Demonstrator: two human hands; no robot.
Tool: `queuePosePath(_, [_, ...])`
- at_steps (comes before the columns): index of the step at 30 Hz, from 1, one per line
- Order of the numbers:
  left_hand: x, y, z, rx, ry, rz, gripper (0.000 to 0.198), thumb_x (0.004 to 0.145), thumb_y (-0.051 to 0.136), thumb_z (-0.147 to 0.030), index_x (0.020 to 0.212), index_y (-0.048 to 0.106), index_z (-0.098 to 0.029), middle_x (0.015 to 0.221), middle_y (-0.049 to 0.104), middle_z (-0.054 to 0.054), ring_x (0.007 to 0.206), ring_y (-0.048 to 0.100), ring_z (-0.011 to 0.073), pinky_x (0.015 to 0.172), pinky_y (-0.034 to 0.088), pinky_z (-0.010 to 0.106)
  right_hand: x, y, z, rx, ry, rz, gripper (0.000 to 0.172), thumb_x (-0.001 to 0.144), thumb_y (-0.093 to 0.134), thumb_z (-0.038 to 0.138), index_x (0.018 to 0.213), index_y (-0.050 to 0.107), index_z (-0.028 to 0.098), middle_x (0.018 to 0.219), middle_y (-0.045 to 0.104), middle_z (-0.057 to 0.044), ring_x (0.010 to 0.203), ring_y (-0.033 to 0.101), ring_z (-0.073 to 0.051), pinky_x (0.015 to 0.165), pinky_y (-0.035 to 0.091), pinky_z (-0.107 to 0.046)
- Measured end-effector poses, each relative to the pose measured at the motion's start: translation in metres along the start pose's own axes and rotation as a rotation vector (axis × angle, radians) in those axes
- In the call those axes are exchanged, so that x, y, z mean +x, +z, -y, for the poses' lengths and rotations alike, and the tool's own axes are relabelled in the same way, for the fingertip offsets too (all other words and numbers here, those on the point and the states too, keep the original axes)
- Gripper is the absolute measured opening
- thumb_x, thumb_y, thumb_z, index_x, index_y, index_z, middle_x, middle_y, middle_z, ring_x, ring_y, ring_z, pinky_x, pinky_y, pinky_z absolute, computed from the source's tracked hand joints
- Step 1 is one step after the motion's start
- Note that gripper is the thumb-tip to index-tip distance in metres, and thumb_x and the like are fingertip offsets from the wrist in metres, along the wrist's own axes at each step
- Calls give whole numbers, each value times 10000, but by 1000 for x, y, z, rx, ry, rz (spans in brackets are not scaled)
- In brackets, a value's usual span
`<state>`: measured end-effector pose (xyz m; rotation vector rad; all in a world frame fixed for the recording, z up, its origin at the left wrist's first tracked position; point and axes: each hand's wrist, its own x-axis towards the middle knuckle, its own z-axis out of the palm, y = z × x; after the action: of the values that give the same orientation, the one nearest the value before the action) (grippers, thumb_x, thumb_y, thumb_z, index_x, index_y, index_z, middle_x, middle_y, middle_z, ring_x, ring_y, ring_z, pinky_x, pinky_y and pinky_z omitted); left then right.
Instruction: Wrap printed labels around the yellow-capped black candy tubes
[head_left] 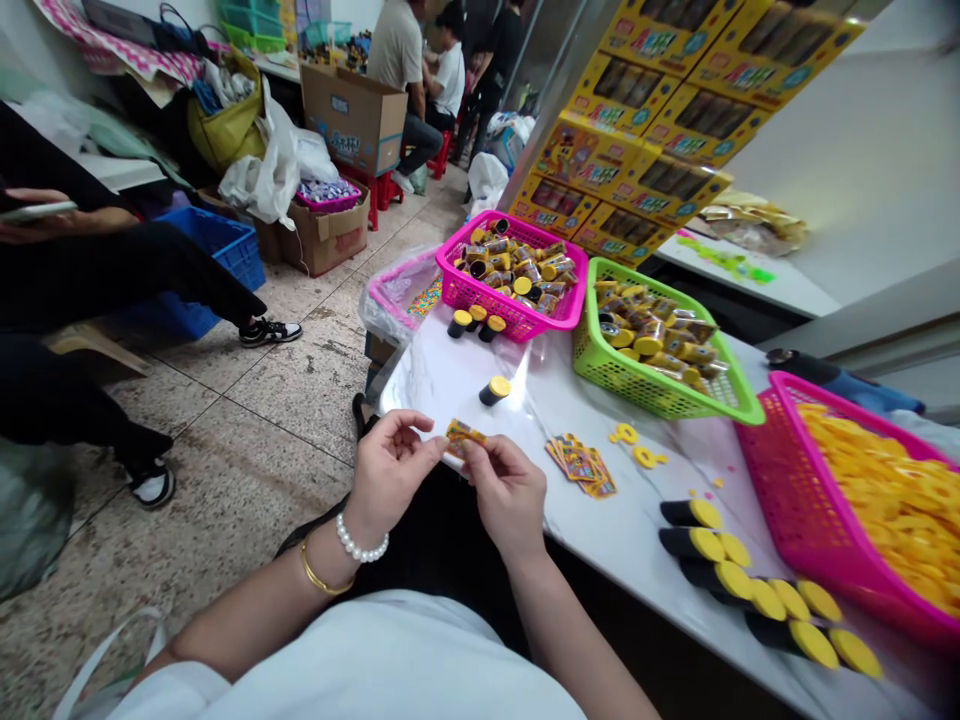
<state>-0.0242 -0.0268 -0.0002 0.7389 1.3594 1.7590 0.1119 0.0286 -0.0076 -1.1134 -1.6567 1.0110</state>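
Observation:
Between my two hands, above the table's front edge, is a small orange printed card (466, 434). The thumb and fingers of my left hand (396, 468) pinch its left end, and my right hand (508, 492) pinches its right end. Just behind them a black tube with a yellow lid (495, 391) stands on the white table (431, 375). To the right of my hands lie a fanned pile of similar cards (582, 465) and yellow ring-shaped pieces (646, 457). Several black tubes with yellow lids (694, 543) lie farther right.
Pink basket (510, 322) and green basket (660, 392) hold filled tubes; another pink basket (825, 510) holds yellow pieces. Yellow boxes (600, 165) are stacked behind. At left sits a person (112, 260) with a phone; other people (397, 60) are farther back.

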Motion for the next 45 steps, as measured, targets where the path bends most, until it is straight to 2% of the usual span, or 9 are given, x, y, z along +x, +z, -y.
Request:
queuePosePath(5, [-8,-1,-1,186,224,-21,125,847,727,-272,905,696,-166,860,647,31,746,604,120,676,508,226,2,-1,4,-34,-20,-12,438,922,621,479,593,573,194,533,531,30,510,484,-115,519,411,-253])
queuePosePath(17, [-2,5,0,241,232,16,73,775,779,-236,801,768,-168,807,694,46,678,599,119,607,495,230,-2,2,0,-143,-290,32,380,952,616,322,602,534,201,583,486,38,535,449,-103,530,374,-253])
queuePosePath(20, [2,1,-4,165,101,44,116,716,815,-245,789,785,-160,769,715,48,605,574,103,553,477,222,4,-1,6,-187,-355,152,349,957,601,301,624,560,203,610,516,23,549,482,-107,538,394,-255])
queuePosePath(23, [12,-4,-10,26,-184,113,211,693,838,-329,749,766,-139,538,622,-2,435,481,69,415,371,189,25,-13,14,-187,-342,275,245,938,629,369,748,670,219,701,613,-12,623,566,-140,577,458,-273])
queuePosePath(27, [29,-5,-17,-146,-412,151,300,623,896,-338,763,750,-115,488,599,-20,350,409,28,343,235,145,75,-31,9,-378,-393,157,307,840,705,420,1104,731,265,1192,678,-108,1025,646,-261,817,542,-391])
queuePosePath(31, [49,4,-24,-278,-518,217,287,619,904,-207,846,774,-90,677,721,47,377,408,-8,330,227,111,108,-39,-10,-553,-293,104,264,757,730,318,993,760,203,1020,732,-123,921,667,-283,897,529,-487])
queuePosePath(35, [70,14,-32,-371,-599,180,97,720,809,-93,713,714,-78,627,682,32,370,429,-5,308,218,89,106,-43,-11,-62,-16,112,304,752,754,407,969,750,193,854,744,-64,689,650,-191,707,566,-393])
queuePosePath(39, [83,25,-34,-441,-649,202,74,810,687,-37,745,718,-55,684,693,56,379,440,-8,294,205,75,95,-40,3,435,107,161,355,725,807,475,975,761,227,931,766,-54,783,697,-189,760,584,-379])
queuePosePath(45, [87,33,-28,-516,-662,282,24,778,718,-44,798,724,-55,714,684,53,394,401,-14,301,192,76,91,-35,8,264,22,48,337,738,806,463,956,746,213,891,761,-43,824,703,-200,817,588,-393])
